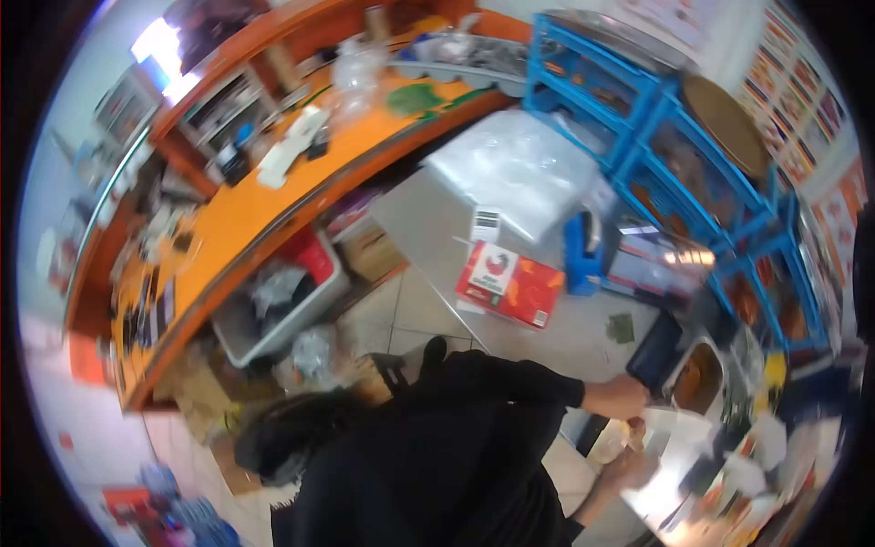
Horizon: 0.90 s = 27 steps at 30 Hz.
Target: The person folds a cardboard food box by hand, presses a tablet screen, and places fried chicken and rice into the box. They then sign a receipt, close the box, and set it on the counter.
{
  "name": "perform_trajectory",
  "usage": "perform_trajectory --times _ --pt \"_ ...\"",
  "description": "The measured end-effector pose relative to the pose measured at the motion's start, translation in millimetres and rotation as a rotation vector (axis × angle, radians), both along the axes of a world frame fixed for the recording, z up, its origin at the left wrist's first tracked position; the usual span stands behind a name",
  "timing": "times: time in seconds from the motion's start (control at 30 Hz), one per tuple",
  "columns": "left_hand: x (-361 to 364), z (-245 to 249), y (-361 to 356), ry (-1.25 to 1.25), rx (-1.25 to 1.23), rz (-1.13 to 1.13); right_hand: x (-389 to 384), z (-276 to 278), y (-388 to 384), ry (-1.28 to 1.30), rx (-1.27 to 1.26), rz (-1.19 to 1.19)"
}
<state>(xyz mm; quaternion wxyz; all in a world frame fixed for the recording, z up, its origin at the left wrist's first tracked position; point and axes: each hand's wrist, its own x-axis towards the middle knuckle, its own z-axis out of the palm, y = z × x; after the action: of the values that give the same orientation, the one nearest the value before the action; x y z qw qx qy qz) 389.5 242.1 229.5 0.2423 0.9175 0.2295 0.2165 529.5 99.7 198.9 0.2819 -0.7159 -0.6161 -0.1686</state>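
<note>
Both black-sleeved arms reach right over the counter. My left hand (pixel 616 397) is closed, its fingertips pointing down at a small pale, rounded item (pixel 611 441). My right hand (pixel 629 471) is closed around the lower side of this item, close below the left. Blur and the fingers hide what exactly it is. Beside the hands lies a bright white sheet or board (pixel 674 447). An oval metal container with brown contents (pixel 698 376) stands just beyond my left hand, next to a dark flat case (pixel 655 349).
A red box (pixel 509 283) and clear plastic sheeting (pixel 510 169) lie on the metal table (pixel 415 214). Blue racks (pixel 647 137) stand behind. An orange counter (pixel 246 219) runs along the left, with a grey bin (pixel 319 305) under it. Clutter (pixel 747 465) crowds the right.
</note>
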Motion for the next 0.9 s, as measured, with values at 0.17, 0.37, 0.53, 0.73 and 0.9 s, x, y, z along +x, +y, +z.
perform_trajectory --times 0.17,0.37,0.53,0.73,0.9 --pt "2.7 24.0 -6.4 -0.120 0.002 0.239 99.5 43.1 44.2 -0.266 -0.105 0.021" --pt "16.5 29.7 9.9 -0.065 -0.361 0.251 82.4 80.9 72.0 -0.333 0.012 -0.057" --pt "28.5 7.7 6.7 -0.237 -0.710 0.049 107.4 86.9 82.0 0.030 -0.345 0.116" --pt "21.5 -7.5 -4.0 -0.690 -0.559 0.166 81.9 95.2 68.3 1.001 -0.524 0.219" --pt "-5.3 25.5 7.9 -0.327 -0.237 0.299 92.6 49.9 70.7 1.165 -0.233 0.417"
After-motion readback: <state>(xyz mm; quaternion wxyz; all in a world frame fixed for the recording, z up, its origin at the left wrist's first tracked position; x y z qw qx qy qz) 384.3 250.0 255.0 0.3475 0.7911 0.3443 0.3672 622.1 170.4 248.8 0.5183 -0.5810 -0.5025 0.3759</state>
